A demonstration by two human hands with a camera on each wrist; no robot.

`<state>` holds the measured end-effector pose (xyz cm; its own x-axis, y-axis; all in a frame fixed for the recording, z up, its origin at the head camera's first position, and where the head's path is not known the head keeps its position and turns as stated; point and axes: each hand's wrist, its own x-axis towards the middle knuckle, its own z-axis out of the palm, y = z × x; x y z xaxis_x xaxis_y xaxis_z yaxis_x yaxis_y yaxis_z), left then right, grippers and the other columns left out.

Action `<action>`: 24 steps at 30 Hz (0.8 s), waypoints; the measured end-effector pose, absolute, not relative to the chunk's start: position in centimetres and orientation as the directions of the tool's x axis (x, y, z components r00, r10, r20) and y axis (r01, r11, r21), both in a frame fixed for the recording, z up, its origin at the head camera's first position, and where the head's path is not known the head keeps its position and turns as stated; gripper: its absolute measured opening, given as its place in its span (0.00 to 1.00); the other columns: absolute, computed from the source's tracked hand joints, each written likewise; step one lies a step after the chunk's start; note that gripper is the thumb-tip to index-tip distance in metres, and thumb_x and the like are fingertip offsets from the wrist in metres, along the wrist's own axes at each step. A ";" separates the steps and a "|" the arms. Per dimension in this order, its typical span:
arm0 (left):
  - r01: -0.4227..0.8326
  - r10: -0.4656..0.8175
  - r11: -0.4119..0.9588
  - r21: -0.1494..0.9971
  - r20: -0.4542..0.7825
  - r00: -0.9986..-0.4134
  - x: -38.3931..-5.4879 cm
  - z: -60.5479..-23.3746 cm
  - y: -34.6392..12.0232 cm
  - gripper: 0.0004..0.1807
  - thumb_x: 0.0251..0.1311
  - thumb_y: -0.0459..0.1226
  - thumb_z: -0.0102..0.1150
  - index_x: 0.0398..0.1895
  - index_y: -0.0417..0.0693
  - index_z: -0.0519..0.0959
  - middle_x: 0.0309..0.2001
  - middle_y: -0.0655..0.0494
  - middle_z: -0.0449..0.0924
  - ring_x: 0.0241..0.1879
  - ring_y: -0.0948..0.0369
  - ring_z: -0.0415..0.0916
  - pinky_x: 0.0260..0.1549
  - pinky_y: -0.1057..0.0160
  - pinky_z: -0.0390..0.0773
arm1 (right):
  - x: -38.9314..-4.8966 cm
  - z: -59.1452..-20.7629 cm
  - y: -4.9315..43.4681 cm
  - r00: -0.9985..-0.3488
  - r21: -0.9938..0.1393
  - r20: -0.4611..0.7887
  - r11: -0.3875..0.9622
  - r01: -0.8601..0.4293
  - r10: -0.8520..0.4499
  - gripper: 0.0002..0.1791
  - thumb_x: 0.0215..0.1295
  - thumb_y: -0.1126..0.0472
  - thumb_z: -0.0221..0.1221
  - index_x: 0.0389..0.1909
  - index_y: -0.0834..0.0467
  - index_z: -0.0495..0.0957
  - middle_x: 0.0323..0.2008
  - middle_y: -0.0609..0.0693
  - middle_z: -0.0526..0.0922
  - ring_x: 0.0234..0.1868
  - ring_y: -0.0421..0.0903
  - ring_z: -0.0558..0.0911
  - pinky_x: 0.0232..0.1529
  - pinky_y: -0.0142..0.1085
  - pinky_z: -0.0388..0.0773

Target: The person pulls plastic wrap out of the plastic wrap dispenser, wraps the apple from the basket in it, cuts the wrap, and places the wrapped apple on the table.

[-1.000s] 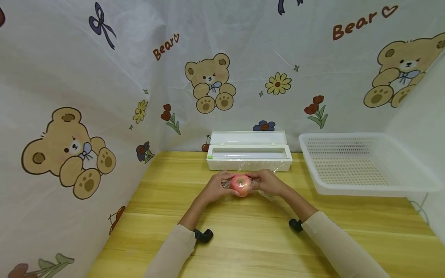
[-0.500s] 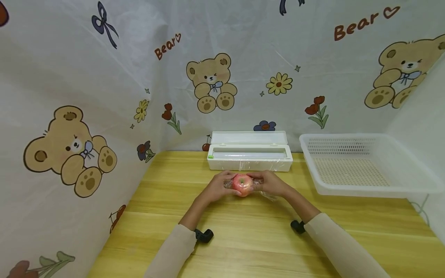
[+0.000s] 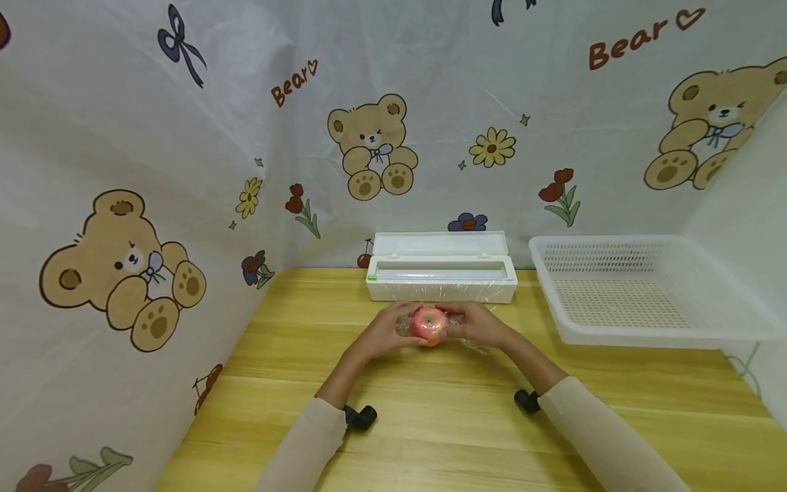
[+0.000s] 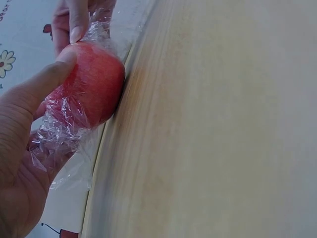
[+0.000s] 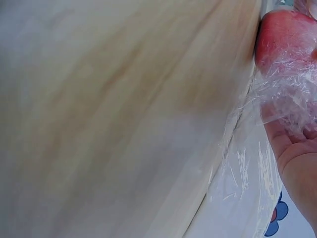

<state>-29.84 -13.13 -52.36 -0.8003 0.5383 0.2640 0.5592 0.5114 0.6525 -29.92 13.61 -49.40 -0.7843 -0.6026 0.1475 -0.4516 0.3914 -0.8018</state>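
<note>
A red apple [image 3: 429, 326] sits between the two hands close over the wooden table, with clear plastic wrap [image 4: 64, 124] bunched at its sides. My left hand [image 3: 387, 329] grips the apple from the left, its thumb on the front of the fruit in the left wrist view. From the other side my right hand [image 3: 475, 324] holds it, fingers at the far edge and thumb near the front. In the right wrist view, crumpled wrap [image 5: 292, 94] lies over that palm and a loose sheet of it trails down past the table edge.
Just behind the hands stands a white cling wrap box [image 3: 443, 292], lid up, with a roll [image 3: 440, 275] inside and film clinging to its front. At the right is a white perforated basket [image 3: 652, 336]. A bear-printed curtain [image 3: 430, 82] encloses the table [image 3: 430, 424].
Both hands stay on the apple, which has shifted slightly to the right. The strip of film seen on the front of the box has spread or moved a little.
</note>
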 end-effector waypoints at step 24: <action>0.519 0.467 0.482 0.706 0.293 -0.834 -30.0 -51.6 -13.8 0.34 0.63 0.48 0.70 0.71 0.50 0.73 0.63 0.55 0.75 0.63 0.56 0.73 0.58 0.53 0.79 | -30.4 -48.5 13.8 -0.774 -0.800 0.176 0.370 -0.472 -0.608 0.27 0.67 0.62 0.66 0.64 0.68 0.75 0.59 0.63 0.81 0.59 0.62 0.80 0.60 0.57 0.77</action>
